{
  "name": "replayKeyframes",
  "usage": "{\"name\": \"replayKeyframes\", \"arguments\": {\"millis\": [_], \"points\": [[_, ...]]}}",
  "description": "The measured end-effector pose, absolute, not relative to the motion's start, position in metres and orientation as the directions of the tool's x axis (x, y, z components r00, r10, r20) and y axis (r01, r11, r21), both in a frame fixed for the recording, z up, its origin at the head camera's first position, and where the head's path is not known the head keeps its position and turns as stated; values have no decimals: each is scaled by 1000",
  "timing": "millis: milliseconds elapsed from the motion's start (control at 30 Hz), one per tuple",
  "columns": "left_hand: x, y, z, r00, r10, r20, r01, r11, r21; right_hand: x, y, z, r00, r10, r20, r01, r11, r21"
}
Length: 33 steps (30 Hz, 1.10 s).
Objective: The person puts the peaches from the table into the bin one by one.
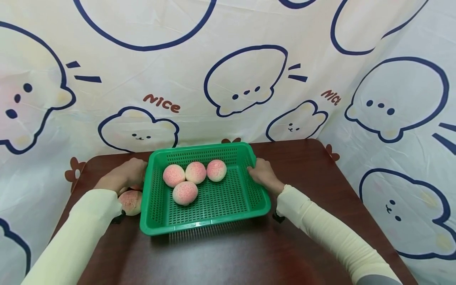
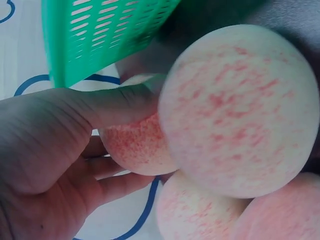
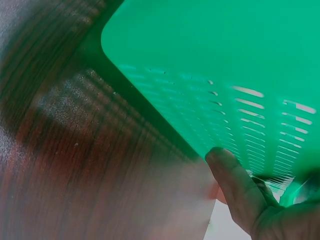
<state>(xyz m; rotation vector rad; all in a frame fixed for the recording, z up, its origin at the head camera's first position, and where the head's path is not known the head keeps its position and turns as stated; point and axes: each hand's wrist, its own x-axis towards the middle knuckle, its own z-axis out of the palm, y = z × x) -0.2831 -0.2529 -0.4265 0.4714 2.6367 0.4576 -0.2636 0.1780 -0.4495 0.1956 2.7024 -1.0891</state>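
In my head view, the left hand (image 1: 124, 174) sits fairly near its side of the desk (image 1: 299, 162), with more bare wood outside the right hand (image 1: 265, 176) before that edge. Just beyond both hands, the far edge meets printed cloth (image 1: 192, 130). A green basket (image 1: 205, 224) spans between them, gripped by my right hand at its side. Inside, four peaches (image 1: 196, 172) lie toward the left hand, leaving bare floor on the right hand's side. A loose peach (image 1: 131, 202) rests by my left wrist, outside the basket.

In my left wrist view, the thumb and fingers hold a peach (image 2: 137, 150) just beside the basket wall; more peaches crowd past the thumb tip.

In my right wrist view, one digit lies against the slotted basket, other fingers partly hidden, and desk shows beyond the basket's shadowed edge.
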Motion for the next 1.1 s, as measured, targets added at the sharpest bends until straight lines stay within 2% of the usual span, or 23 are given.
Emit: {"name": "replayKeyframes", "arguments": {"millis": [67,233,767,1100], "points": [[-285,-255,-422,-862,389,-324,270,895,356,-264,178,-450,-968,42,-248,201,725,-659],[-286,-259,-407,-884,333,-327,224,917,329,-264,177,-450,-970,40,-240,186,755,-628],[-285,-258,-368,-932,329,-155,238,875,421,-263,176,-447,-969,38,-242,188,752,-632],[-281,-236,-346,-934,339,-114,276,886,371,-263,176,-447,-971,46,-234,185,765,-617]]}}
